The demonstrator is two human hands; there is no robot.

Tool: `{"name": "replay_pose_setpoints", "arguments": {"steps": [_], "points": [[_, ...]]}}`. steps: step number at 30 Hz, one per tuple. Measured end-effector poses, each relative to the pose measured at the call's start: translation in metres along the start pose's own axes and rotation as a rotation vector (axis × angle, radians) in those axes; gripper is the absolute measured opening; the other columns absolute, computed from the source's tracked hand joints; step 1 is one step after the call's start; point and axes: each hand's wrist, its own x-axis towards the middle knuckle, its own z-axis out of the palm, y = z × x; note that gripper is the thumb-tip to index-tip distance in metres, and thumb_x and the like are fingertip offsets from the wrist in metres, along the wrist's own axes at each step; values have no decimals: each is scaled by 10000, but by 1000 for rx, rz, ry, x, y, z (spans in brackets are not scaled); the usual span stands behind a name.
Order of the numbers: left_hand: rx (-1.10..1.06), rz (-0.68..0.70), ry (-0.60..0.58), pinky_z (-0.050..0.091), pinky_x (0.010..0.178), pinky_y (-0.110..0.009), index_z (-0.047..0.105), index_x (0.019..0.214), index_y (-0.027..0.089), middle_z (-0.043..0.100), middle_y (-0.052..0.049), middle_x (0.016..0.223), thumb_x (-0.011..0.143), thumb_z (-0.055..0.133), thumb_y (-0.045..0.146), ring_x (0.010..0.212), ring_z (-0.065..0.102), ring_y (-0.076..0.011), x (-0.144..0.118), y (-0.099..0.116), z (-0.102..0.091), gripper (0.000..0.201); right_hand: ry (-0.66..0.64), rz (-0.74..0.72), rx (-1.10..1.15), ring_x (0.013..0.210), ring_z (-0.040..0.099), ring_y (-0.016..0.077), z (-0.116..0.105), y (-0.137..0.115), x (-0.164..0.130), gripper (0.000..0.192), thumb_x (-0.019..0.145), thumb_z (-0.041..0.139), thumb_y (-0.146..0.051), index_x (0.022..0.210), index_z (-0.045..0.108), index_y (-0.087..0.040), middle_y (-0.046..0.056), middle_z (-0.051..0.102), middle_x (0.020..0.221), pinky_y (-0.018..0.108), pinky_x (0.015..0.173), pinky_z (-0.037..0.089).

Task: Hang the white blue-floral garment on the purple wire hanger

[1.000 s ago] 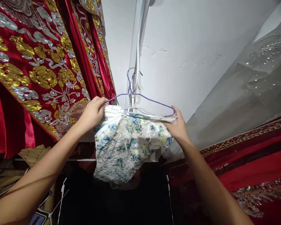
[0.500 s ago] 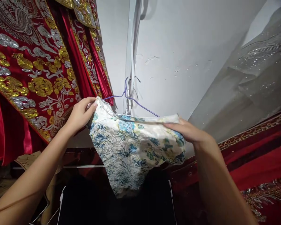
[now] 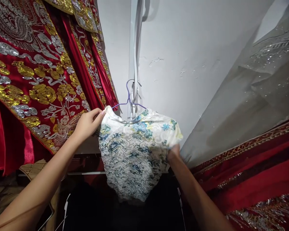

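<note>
A white short-sleeved blouse (image 3: 132, 157) with blue, green and yellow floral patterning hangs on a thin purple hanger (image 3: 128, 99), its small V-shaped neckline facing me. My left hand (image 3: 90, 124) pinches the blouse's left shoulder between thumb and fingers. Lower on the other side, my right hand (image 3: 173, 153) is at the underside of the right sleeve; it is smeared by motion and its fingers are hidden by the cloth. The hanger's hook rests against a pale vertical strap or pole (image 3: 135, 48) on the wall.
Red garments (image 3: 43, 73) with gold and silver embroidery hang at left. A translucent sparkly cover (image 3: 262, 83) and red trimmed fabric (image 3: 262, 166) are at right. Behind the blouse stands a white wall (image 3: 183, 41) with chipped paint.
The right shoulder of the blouse has settled over the hanger, covering its right arm. My right hand has moved down and inward from the shoulder to the sleeve. My left hand keeps its pinch.
</note>
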Motion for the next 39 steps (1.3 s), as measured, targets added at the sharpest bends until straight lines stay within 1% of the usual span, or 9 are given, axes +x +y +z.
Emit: {"name": "replay_pose_setpoints", "arguments": {"steps": [6,12,18,23,27,30,32,35,39], "points": [[8,-22,45,297,577,-261,512,720,193,500,17,621,1009,398,497,606,475,-151,1,15,1,435,222,33,280,845,717,216,-32,-42,19,372,787,765,-564,954,692,-239,20,708,852,295,694,607],[-92,-11,22,358,643,-254,604,894,187,626,2,782,969,507,504,701,544,-158,15,25,0,340,18,-89,265,1063,706,247,-15,-105,29,500,846,736,-486,1298,644,-292,56,730,1178,339,844,612],[-333,12,129,319,607,-265,474,686,194,460,19,646,1015,421,481,618,433,-138,-7,10,31,439,-810,5,-49,1305,584,300,-11,-103,-23,794,808,811,-305,1523,466,-279,95,606,1433,390,1034,529],[-741,-145,318,346,593,-285,498,575,191,491,-18,599,979,376,649,585,442,-145,-30,17,51,622,-1122,-10,-22,1255,619,303,-25,-70,-18,917,751,853,-324,1553,411,-264,123,644,1371,438,1059,494],[-1034,-79,341,338,567,-286,409,484,206,360,5,531,922,480,686,550,378,-137,-35,54,52,653,-734,-89,-536,1396,469,382,4,-32,-22,1071,745,832,-376,1620,237,-210,214,439,1555,565,1127,410],[-1237,-40,267,355,552,-289,343,454,215,283,19,509,939,465,665,515,324,-130,-42,92,53,672,-494,-387,-769,1519,210,440,45,-6,-39,1317,656,872,-413,1636,40,-127,262,171,1658,635,1197,276],[-1358,-60,196,381,552,-293,312,447,219,255,22,495,962,417,655,495,309,-129,-48,115,55,683,-392,-602,-802,1536,142,442,69,6,-47,1246,735,791,-436,1627,-20,-120,254,134,1667,670,1215,197],[-1470,-89,64,450,602,-303,304,441,219,277,18,475,970,430,634,490,368,-133,-53,134,53,684,-227,-793,-746,1473,316,427,87,13,-45,1002,846,639,-388,1609,37,-143,246,369,1556,681,1203,214],[-1482,-176,-92,539,898,-380,643,708,203,681,-74,794,879,586,662,897,670,-233,-47,109,38,493,-159,-734,-670,1134,604,330,62,3,-28,681,879,585,-324,1508,343,-227,161,581,1226,510,992,515]]}}
